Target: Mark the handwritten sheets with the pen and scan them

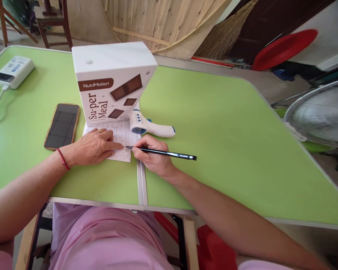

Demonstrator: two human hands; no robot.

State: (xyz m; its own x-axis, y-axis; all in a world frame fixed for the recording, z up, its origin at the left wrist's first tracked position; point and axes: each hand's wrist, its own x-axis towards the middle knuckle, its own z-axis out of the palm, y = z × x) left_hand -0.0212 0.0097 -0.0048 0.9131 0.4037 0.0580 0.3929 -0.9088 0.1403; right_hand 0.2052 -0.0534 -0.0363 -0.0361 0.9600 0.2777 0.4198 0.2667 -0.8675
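Observation:
My right hand point(154, 154) grips a black pen point(171, 153), its tip on a sheet of paper point(119, 132) covered in small handwriting. Flat on the same paper lies my left hand point(97, 147), the index finger stretched toward the pen tip and the other fingers partly bent. A white box point(94, 99) printed "NutriMotion Su-per Meal" stands upright on the far part of the paper and hides some of it. Beside the box, just beyond my right hand, a white and blue infrared thermometer point(153, 127) rests on its side.
Left of the paper lies a smartphone point(62, 125) in a brown case. A white power bank point(14, 71) with a cable sits at the far left of the green folding table point(228, 150). A fan point(323, 112) stands past the right edge, a wooden chair point(52, 20) behind.

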